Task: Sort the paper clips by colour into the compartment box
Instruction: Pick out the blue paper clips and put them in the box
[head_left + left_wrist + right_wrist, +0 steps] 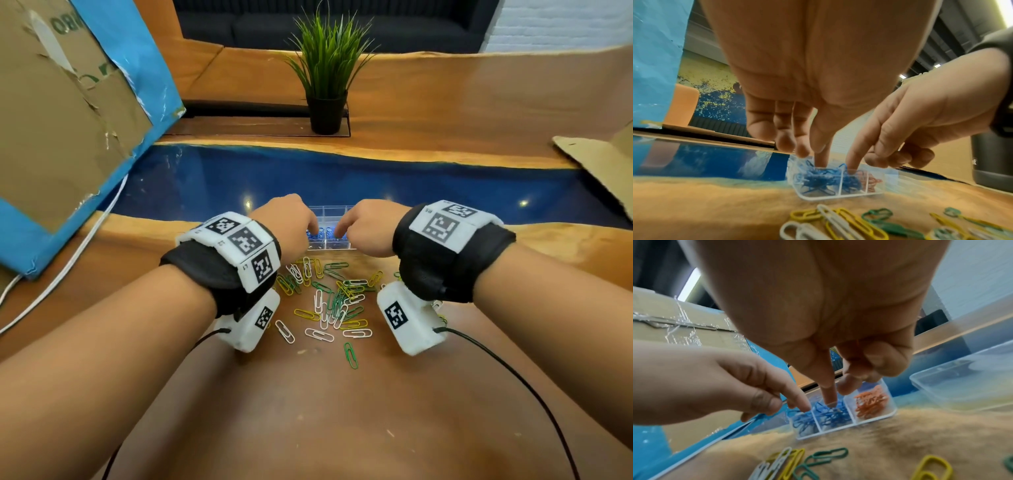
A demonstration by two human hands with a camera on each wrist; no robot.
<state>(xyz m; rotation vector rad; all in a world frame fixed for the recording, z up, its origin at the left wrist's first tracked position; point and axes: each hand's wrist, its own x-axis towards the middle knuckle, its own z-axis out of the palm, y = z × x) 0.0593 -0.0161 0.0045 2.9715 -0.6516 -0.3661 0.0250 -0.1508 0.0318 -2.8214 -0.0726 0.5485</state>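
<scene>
A clear compartment box (330, 209) stands at the edge of the table's blue strip, between my hands. Two of its cells hold blue paper clips (818, 180), and a third on the right holds orange clips (871, 404). My left hand (310, 226) hangs over the left cell with its index finger dipped among the blue clips. My right hand (834, 395) presses a straight index finger onto the blue clips (830, 415) in the middle cell, its other fingers curled. Neither hand pinches a clip. Loose white, yellow and green clips (329, 301) lie scattered on the wood nearer to me.
A potted plant (325, 68) stands far behind the box. A blue-and-cardboard carton (68, 120) leans at the left with a white cable (68, 267) below it. Cardboard (599, 161) lies at the right. A clear lid (962, 386) sits right of the box, near a dark container (992, 162).
</scene>
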